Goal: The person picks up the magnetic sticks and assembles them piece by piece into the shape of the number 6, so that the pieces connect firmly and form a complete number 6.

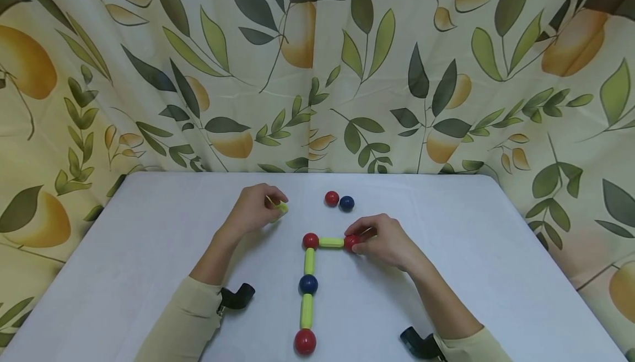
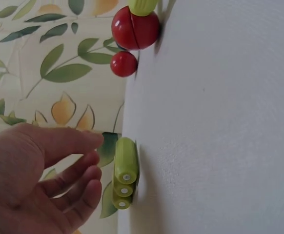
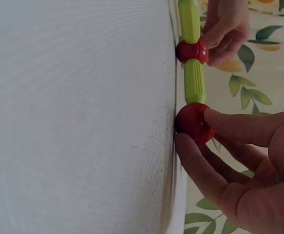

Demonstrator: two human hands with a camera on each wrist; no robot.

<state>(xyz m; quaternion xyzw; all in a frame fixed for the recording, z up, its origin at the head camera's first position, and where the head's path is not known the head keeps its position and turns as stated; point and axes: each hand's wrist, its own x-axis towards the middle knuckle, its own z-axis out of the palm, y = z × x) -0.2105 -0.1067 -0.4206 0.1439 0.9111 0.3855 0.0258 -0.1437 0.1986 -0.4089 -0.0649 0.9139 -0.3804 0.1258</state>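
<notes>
My right hand (image 1: 384,241) pinches a red ball (image 3: 194,123) between thumb and fingers. That ball joins a short green stick (image 1: 331,242), whose other end meets a red corner ball (image 1: 310,241). From the corner, another green stick (image 1: 310,261) runs toward me to a dark blue ball (image 1: 308,284), then a further green stick (image 1: 306,311) and a red ball (image 1: 305,342). My left hand (image 2: 49,175) hovers beside three loose green sticks (image 2: 126,161) lying together, a gap showing between its bent fingers and them. From above, that hand partly hides these sticks.
A loose red ball (image 1: 332,199) and a loose blue ball (image 1: 346,203) lie side by side toward the back of the white table (image 1: 149,230). Behind the table hangs a curtain (image 1: 367,75) with leaves and fruit. Dark wrist cameras (image 1: 238,296) sit at both sleeves.
</notes>
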